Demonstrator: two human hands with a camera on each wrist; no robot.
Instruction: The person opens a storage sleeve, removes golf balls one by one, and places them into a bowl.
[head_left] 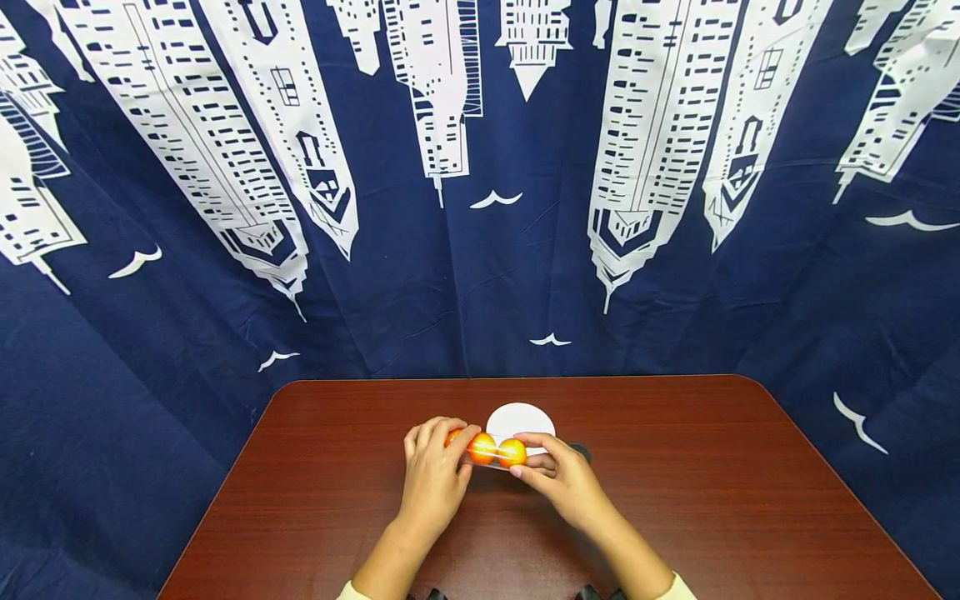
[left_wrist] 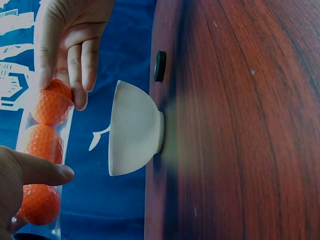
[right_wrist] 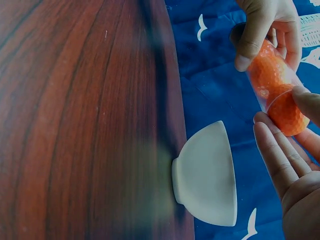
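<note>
My left hand (head_left: 437, 475) grips a clear plastic tube (left_wrist: 67, 125) that holds orange dimpled golf balls (left_wrist: 44, 142) in a row. At the tube's open end, one orange golf ball (right_wrist: 288, 115) sticks partly out past the rim. My right hand (head_left: 568, 482) pinches this end ball between thumb and fingers. The tube lies roughly level above the table, in front of the white bowl (head_left: 517, 417). In the right wrist view, the left hand covers the tube's far end.
The bowl stands upright on the brown wooden table (head_left: 697, 467). A small round black cap (left_wrist: 160, 66) lies on the table beside it, partly behind the right hand in the head view. Behind the table hangs a blue cloth (head_left: 510, 275) with white buildings and birds.
</note>
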